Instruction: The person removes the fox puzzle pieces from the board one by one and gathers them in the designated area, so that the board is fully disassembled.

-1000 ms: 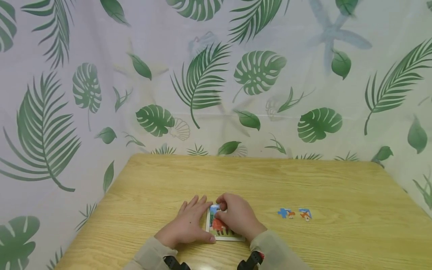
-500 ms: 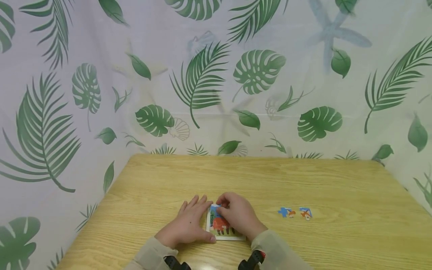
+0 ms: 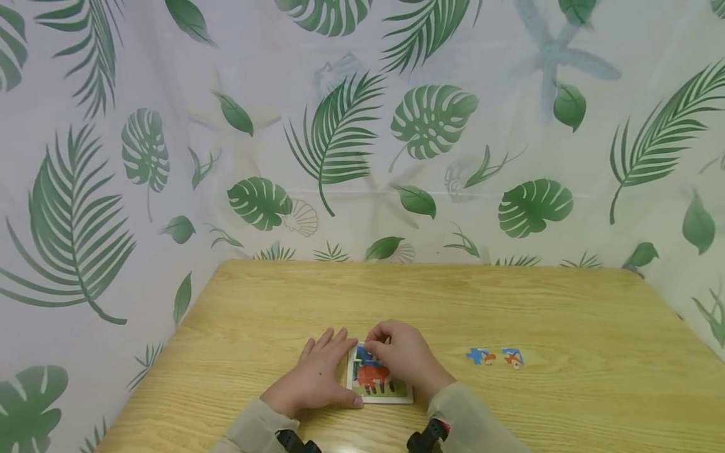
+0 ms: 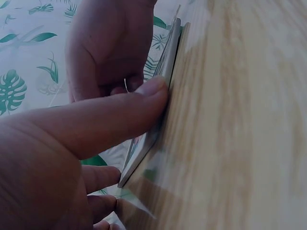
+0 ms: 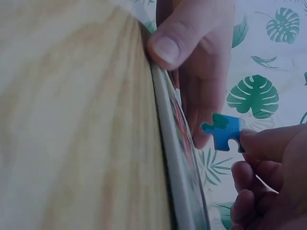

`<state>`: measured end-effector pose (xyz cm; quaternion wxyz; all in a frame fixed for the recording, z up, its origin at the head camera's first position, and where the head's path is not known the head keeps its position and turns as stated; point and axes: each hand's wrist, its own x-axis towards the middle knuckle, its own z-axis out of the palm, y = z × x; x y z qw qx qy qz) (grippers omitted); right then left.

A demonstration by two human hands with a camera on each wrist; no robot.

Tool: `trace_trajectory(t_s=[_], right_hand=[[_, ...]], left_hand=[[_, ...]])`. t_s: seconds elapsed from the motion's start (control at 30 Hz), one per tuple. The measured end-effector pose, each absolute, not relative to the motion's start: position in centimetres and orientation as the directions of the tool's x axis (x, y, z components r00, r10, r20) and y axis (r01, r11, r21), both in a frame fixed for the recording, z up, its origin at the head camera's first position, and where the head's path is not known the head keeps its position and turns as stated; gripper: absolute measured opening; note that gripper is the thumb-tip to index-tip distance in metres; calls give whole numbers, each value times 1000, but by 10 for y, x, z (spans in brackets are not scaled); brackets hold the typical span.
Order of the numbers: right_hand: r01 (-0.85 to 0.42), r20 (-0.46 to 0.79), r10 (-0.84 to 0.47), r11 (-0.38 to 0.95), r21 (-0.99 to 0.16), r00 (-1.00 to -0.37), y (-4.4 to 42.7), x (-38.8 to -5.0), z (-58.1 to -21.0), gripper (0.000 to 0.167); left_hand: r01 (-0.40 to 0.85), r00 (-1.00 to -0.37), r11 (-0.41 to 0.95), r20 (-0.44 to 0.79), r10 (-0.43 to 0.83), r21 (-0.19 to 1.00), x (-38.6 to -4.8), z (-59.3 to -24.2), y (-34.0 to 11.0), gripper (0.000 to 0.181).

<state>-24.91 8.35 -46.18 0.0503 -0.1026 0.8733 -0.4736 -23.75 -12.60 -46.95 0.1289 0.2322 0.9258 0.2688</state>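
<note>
A small jigsaw puzzle in a white-bordered tray (image 3: 391,400) lies on the table, showing a red animal on grass under a dark blue part. My left hand (image 3: 318,376) rests at its left side, fingers spread and fairly straight, the thumb against the near edge. Over the puzzle's upper right part, my right hand (image 3: 410,357) pinches a puzzle piece (image 5: 225,130) between thumb and finger. That piece is blue with a green patch, and in the right wrist view it is held off the tray. My right hand hides the puzzle's upper right corner.
Two loose puzzle pieces lie to the right on the wooden table (image 3: 566,314): a blue and orange one (image 3: 481,357) and one with an orange animal's face (image 3: 513,358). Behind the table hangs a leaf-patterned cloth (image 3: 362,239).
My right hand has shifted slightly up and to the right, uncovering more of the puzzle. My left hand has stayed in place, and the loose pieces lie where they were.
</note>
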Motion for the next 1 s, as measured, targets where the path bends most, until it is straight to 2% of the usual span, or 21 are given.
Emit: trace_trajectory(t_s=[0.23,0.43,0.77,1.0], right_hand=[[-147,16,-218,600,-786,-976,102,-252,-455,11],[-96,-33,-182,652,-752,-983,125,-256,-456,12],[-115,-8,-175,677,-727,-984,150,-255,-453,9],[-82,-49,-160,720,-689,-986,164,-258,-453,10]], left_hand=[[375,-851,750,-117,512,545,-236,-471,-125,108],[367,-850,754,-132,509,545,-236,-470,-125,108],[376,-848,755,-129,514,537,-237,-470,-127,108],[379,-850,753,-120,514,537,-237,-471,-128,108]])
